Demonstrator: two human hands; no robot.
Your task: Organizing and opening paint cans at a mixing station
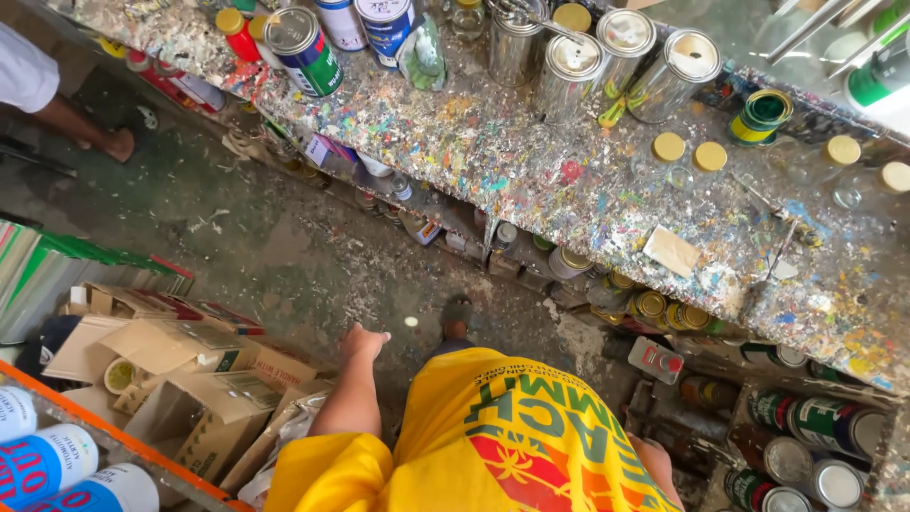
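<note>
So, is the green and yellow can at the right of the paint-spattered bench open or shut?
Open: the green and yellow can has no lid, and its dark inside shows.

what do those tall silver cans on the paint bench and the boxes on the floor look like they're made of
Silver cans: apparently bare metal, shiny, with bright reflections and seamed rims. Boxes: brown corrugated cardboard, matte, with creased, folded flaps. The left hand hangs beside them, holding nothing.

Paint-spattered workbench with metal tins and yellow-lidded jars.
</note>
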